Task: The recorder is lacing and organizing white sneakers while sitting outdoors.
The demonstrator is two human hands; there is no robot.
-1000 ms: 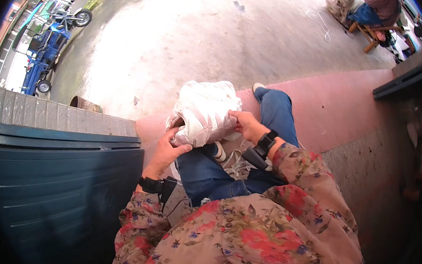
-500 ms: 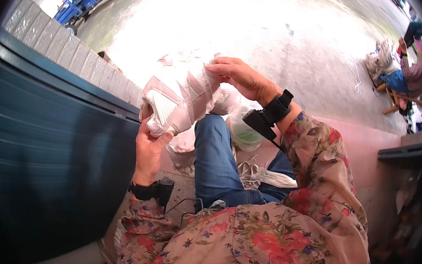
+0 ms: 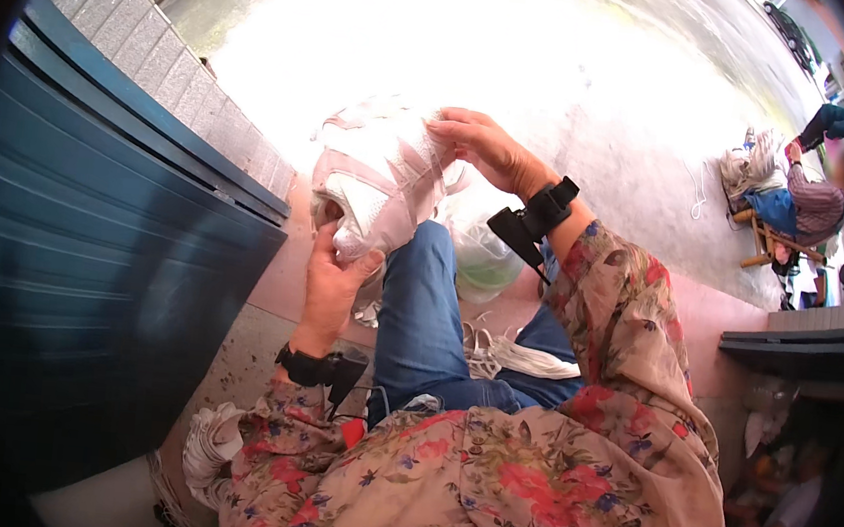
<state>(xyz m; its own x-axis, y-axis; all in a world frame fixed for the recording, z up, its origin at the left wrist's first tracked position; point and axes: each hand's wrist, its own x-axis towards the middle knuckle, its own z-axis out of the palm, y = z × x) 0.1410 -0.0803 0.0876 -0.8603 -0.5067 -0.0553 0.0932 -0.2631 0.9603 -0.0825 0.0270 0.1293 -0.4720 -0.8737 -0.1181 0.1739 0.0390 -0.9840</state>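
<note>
A white and pink shoe upper (image 3: pixel 381 185) is held up in front of my knees, its pale far part washed out by glare. My left hand (image 3: pixel 333 281) is closed on its near end, thumb on the near side and fingers at a dark opening. Fingers of my right hand (image 3: pixel 482 146) pinch its upper right edge. Across my lap lies a bundle of white shoelaces (image 3: pixel 534 359). Just beyond my knees, partly behind the shoe upper, sits a clear plastic bag (image 3: pixel 483 259) with something green inside.
A dark blue metal door (image 3: pixel 111 266) stands close on my left. White bundled strands (image 3: pixel 210 446) hang by my left elbow. At far right a person (image 3: pixel 818 208) sits on a wooden chair beside a pale heap (image 3: pixel 746 171). A white cord (image 3: pixel 698 187) lies on the ground.
The view has shifted, showing less of the blue vehicle and more at the right. The shoe upper has tilted slightly, and my left hand has moved a little right. Both hands keep their grip.
</note>
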